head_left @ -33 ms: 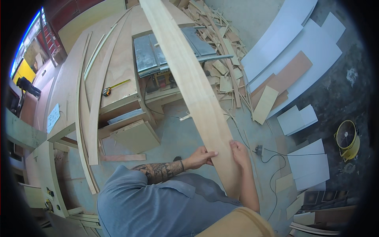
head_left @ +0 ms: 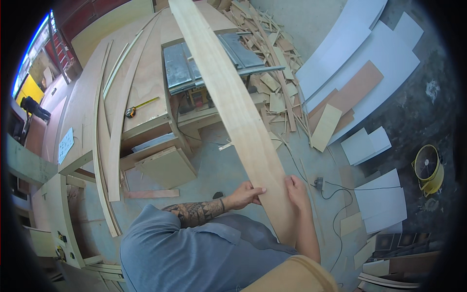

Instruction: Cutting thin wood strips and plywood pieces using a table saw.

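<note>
A long, pale wooden plank runs from near my body up and away over a metal saw table; whether it rests on the metal I cannot tell. My left hand grips the plank's left edge, thumb on top and fingers curled beneath. On the opposite edge my right hand is closed around the wood, its fingers partly hidden underneath. The plank's near end lies close to my lap, by my right forearm.
Long thin strips and a tape measure lie on the wooden bench to the left. Offcuts are heaped beyond the saw. White sheets, a power cord and a yellow fan occupy the right-hand floor.
</note>
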Motion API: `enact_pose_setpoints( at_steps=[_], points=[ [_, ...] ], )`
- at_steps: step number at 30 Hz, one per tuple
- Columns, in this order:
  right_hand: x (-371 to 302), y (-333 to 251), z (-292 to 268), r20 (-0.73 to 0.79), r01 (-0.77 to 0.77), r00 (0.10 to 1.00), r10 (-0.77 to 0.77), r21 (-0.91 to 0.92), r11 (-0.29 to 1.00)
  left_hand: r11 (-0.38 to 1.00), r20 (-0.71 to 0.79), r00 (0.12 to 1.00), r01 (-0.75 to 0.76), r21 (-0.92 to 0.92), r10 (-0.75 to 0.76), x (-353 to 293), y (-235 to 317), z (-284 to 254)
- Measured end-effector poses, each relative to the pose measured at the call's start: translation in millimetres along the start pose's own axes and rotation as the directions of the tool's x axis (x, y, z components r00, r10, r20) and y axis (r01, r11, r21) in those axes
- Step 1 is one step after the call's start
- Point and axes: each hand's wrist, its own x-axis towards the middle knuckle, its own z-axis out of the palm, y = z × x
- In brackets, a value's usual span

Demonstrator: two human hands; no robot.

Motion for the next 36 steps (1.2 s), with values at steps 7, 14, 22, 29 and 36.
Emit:
enact_pose_setpoints(
  at_steps=[7, 14, 22, 29, 36],
  points=[
    [-260, 251, -90, 0.202, -0.458, 0.849, 0.487, -0.177, 0.871, 0.986, -0.118, 0.986, 0.101, -0.132, -0.117, -40, -107, 57],
    [-408, 333, -61, -0.185, -0.534, 0.844, 0.504, -0.192, 0.823, 0.961, -0.086, 0.983, 0.135, -0.243, -0.16, -52, -177, 116],
    [-439, 347, -47, -0.491, -0.549, 0.782, 0.384, -0.248, 0.798, 0.947, -0.139, 0.961, 0.201, -0.25, -0.241, -42, -199, 136],
    [-444, 306, -43, -0.482, -0.627, 0.753, 0.448, -0.321, 0.71, 0.912, -0.131, 0.937, 0.271, -0.309, -0.323, -44, -218, 113],
    [-438, 304, -41, -0.457, -0.68, 0.723, 0.518, -0.34, 0.649, 0.315, -0.307, 0.914, 0.384, 0.868, -0.267, -49, -119, 85]
  ],
)
